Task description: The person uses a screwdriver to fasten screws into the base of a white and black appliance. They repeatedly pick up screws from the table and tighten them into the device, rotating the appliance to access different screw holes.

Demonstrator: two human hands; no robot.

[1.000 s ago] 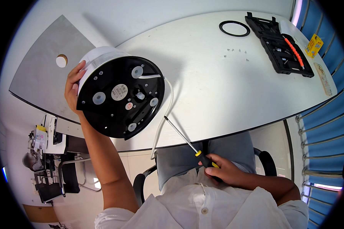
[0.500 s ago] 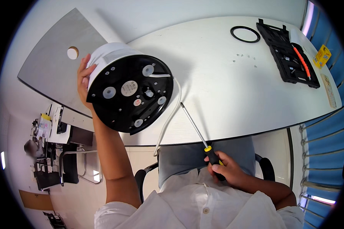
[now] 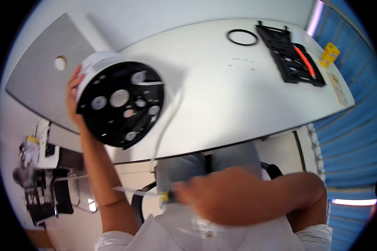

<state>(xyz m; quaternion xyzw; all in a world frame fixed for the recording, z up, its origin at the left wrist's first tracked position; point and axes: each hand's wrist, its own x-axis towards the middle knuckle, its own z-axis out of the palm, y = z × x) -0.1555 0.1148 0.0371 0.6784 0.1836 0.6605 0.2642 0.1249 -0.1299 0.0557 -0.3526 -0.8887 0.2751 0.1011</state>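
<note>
A white cylindrical appliance (image 3: 97, 58) is tilted so that its round black base (image 3: 113, 121) faces me, showing several pale round feet, small screws and round stickers. My left hand (image 3: 73, 90) grips its left side, with the thumb side hidden behind it. A white power cord (image 3: 167, 125) leaves the base and hangs over the table's front edge. Low over my lap, my right hand (image 3: 222, 196) is closed round a screwdriver (image 3: 165, 197) with a black and yellow handle. Its shaft points left toward my left forearm; hand and tool are smeared by motion.
The white table (image 3: 209, 104) carries a black ring (image 3: 242, 37), several tiny loose parts (image 3: 241, 60), an open black tool case (image 3: 287, 62) with an orange-red tool (image 3: 304, 61), and a yellow box (image 3: 329, 54). A grey panel (image 3: 42, 54) adjoins at left. Blue curtains (image 3: 347, 138) hang at right.
My right hand has swung left with the screwdriver, whose shaft has turned from pointing up and away to pointing left. The whole view has shifted; my left hand still holds the appliance.
</note>
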